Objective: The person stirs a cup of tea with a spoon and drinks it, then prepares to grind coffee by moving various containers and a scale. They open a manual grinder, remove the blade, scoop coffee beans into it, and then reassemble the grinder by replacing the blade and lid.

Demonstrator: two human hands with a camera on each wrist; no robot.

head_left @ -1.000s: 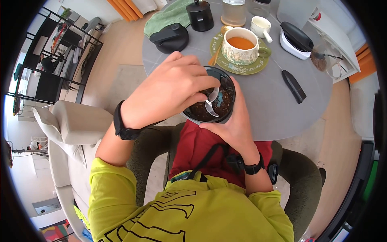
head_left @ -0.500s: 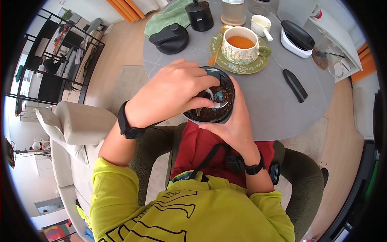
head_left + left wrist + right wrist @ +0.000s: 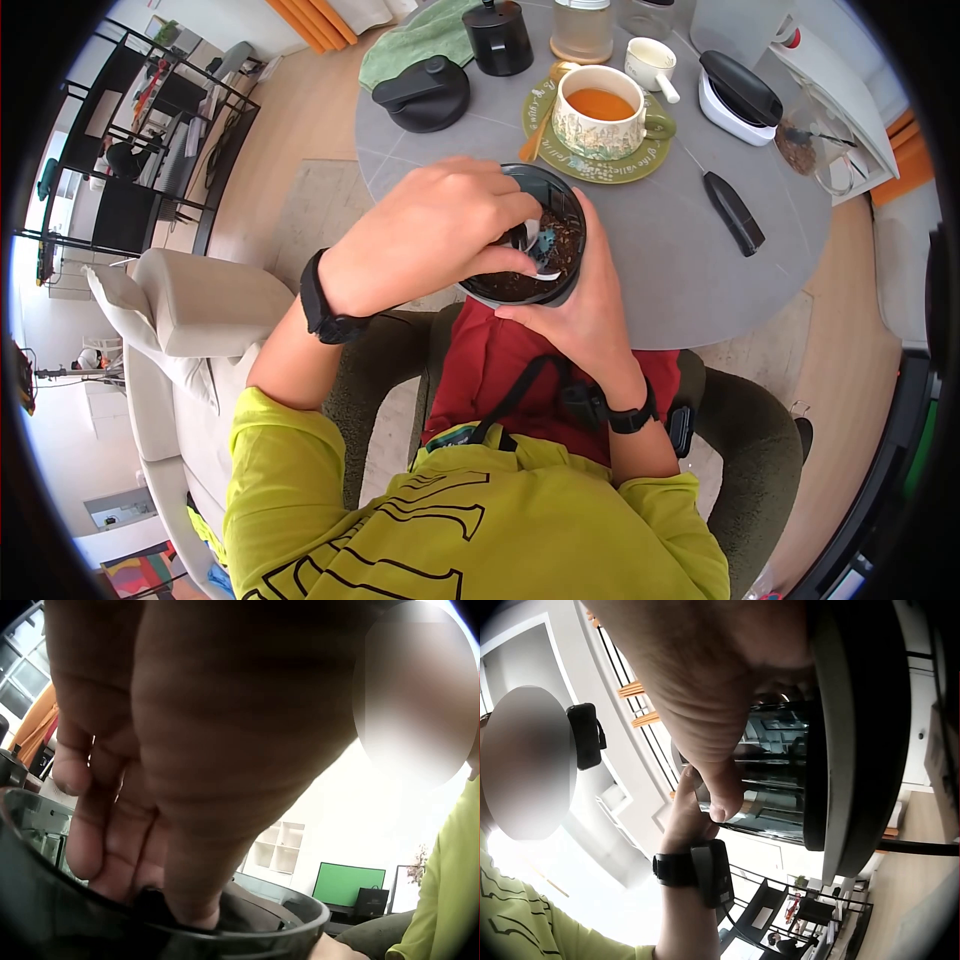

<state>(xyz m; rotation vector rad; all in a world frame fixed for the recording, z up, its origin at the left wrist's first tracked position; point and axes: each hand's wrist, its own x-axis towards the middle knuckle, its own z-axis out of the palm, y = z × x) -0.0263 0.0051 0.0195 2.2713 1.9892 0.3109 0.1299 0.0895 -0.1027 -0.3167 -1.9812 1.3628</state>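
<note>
My left hand (image 3: 440,225) reaches down into a dark see-through bowl (image 3: 545,180) with brown crumbs (image 3: 560,255) on its floor. Its thumb and fingers pinch a curved metal blade piece (image 3: 546,276), whose hub is mostly hidden behind them. A teal patch (image 3: 546,240) shows at the bowl's middle. My right hand (image 3: 590,290) grips the bowl from the right side, thumb across the near wall. In the left wrist view, the left fingers dip below the bowl's rim (image 3: 319,911). The right wrist view shows the clear bowl wall (image 3: 772,799) beside the right thumb.
Beyond the bowl, a cup of orange-brown drink (image 3: 598,105) stands on a green saucer (image 3: 635,165) with a wooden spoon (image 3: 533,142). A round black lid (image 3: 425,97), black pot (image 3: 497,40) and small white jug (image 3: 650,68) are nearby. A black-handled tool (image 3: 733,212) lies right.
My left hand has lowered slightly toward me, its thumb moving down across the bowl. The blade piece has turned and less of it shows. The right hand keeps its hold on the bowl.
</note>
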